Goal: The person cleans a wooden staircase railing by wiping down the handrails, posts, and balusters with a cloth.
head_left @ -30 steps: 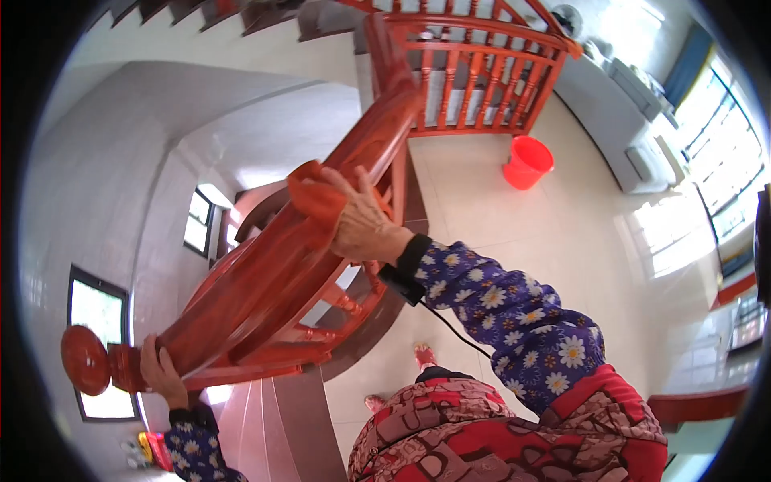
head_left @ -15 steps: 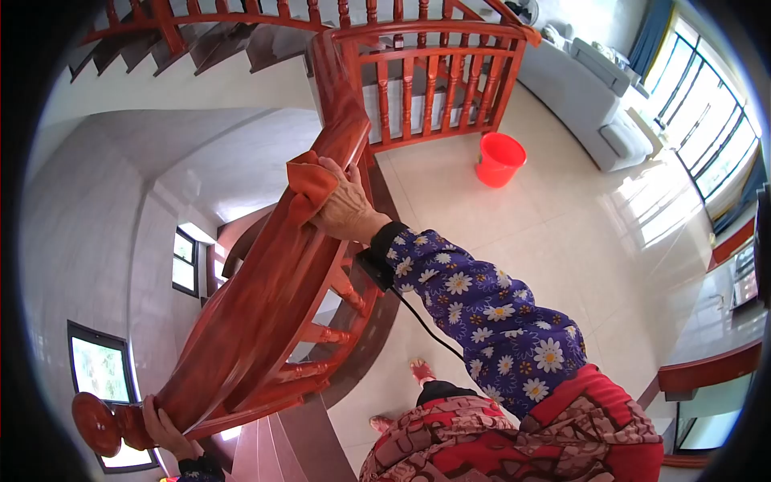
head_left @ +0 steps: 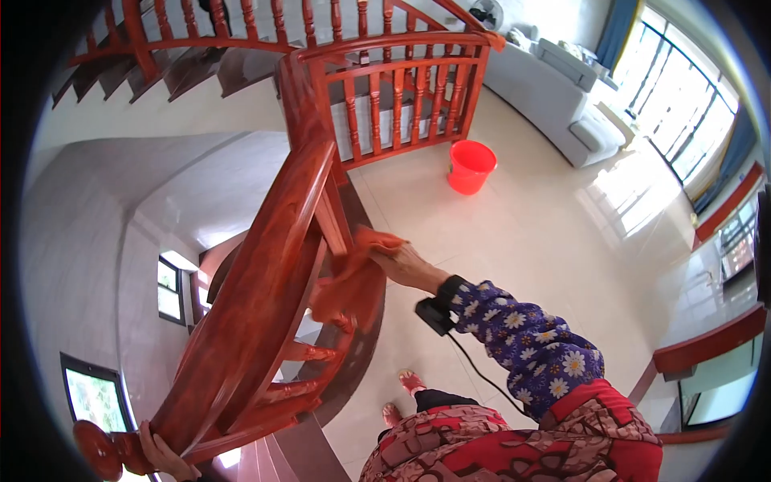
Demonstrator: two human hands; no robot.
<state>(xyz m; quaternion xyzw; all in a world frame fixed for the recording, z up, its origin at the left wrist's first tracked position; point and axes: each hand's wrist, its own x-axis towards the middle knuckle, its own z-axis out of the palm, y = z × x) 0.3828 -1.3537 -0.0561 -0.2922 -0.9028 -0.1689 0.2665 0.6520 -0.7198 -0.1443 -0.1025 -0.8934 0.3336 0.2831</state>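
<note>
My right hand (head_left: 404,266) pinches an orange cloth (head_left: 344,297), which hangs blurred beside the balusters (head_left: 309,352) under the wooden handrail (head_left: 257,273). The rail is broad, reddish-brown and glossy, and it curves down toward the lower left. At that lower end, my left hand (head_left: 165,455) grips the rail's edge next to a round wooden knob (head_left: 96,450); part of this hand is cut off by the view's dark border. A black device with a cable (head_left: 436,316) hangs by my right wrist.
A red bucket (head_left: 471,167) stands on the pale tiled floor (head_left: 522,241), near a section of railing (head_left: 405,100). Dark stair steps (head_left: 193,72) rise at the upper left. A grey sofa (head_left: 546,104) is beyond the bucket, beside a bright window.
My right hand has come off the top of the handrail and moved down and right with the cloth, which now hangs loosely. My left hand stays at the rail's lower end.
</note>
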